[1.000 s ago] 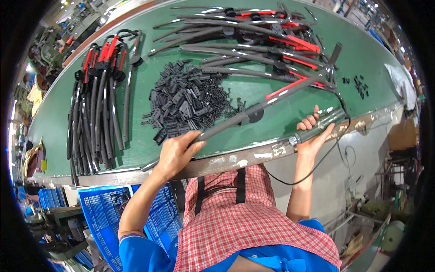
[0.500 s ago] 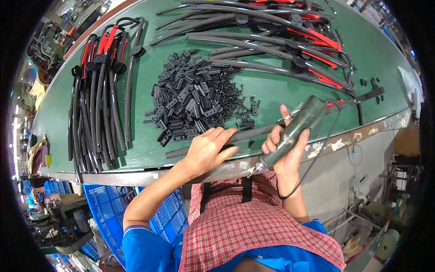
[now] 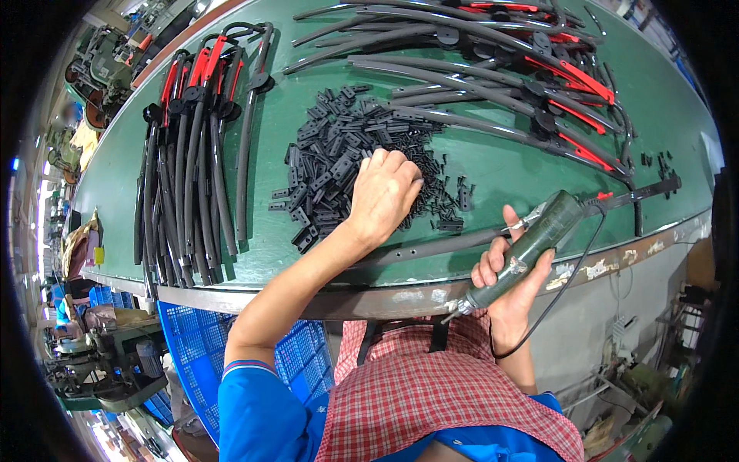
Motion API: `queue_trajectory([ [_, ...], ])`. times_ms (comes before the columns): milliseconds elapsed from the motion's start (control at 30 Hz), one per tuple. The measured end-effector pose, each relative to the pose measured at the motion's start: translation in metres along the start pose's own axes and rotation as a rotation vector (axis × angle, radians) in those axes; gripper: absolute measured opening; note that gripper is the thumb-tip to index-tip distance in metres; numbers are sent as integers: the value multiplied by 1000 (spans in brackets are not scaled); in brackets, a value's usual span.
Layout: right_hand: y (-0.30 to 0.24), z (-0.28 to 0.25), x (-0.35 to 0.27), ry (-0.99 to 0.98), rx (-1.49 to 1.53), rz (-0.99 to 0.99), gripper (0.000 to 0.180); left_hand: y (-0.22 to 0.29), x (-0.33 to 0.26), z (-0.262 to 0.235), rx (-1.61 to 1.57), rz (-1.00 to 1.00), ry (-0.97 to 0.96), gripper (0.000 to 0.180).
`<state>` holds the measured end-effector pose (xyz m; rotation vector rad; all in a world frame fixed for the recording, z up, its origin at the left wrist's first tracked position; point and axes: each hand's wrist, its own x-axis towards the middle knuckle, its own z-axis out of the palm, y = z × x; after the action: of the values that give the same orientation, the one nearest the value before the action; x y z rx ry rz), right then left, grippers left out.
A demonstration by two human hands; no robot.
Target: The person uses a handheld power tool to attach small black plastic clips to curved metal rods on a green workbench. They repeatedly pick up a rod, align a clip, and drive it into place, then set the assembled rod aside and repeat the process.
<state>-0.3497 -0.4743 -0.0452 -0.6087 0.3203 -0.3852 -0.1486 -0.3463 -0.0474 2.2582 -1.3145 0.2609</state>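
My left hand (image 3: 382, 192) reaches over a heap of small black plastic brackets (image 3: 327, 154), at the side where it meets a scatter of black screws (image 3: 440, 185). Its fingers are curled down, and whatever they hold is hidden beneath them. In my right hand (image 3: 517, 291) lies a dark green electric screwdriver (image 3: 533, 245), its tip pointing down and left toward me, its cord looping past my wrist. Under the screwdriver, a dark tube (image 3: 419, 251) with small holes lies along the table's near edge.
A bundle of dark tube frames with red parts (image 3: 185, 154) lies at the left of the green table (image 3: 265, 266). More such frames (image 3: 493, 85) are stacked at the far right. Several loose black pieces (image 3: 658, 163) sit near the right end. Blue crates (image 3: 192, 346) stand below the edge.
My left hand has left the tube and moved up and forward onto the heap of brackets and screws. My right hand still holds the screwdriver. The whole view has shifted slightly.
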Motion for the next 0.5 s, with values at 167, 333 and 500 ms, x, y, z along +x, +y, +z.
queue_trajectory([
  [167,-12,17,2,-3,33,-20,94,6,-1,-7,38,-9,-55,17],
  [333,-22,34,6,-26,18,-113,94,0,-9,5,-17,-6,-23,13],
  [500,-32,51,20,-17,24,-156,91,-2,-7,1,-288,-8,119,15],
])
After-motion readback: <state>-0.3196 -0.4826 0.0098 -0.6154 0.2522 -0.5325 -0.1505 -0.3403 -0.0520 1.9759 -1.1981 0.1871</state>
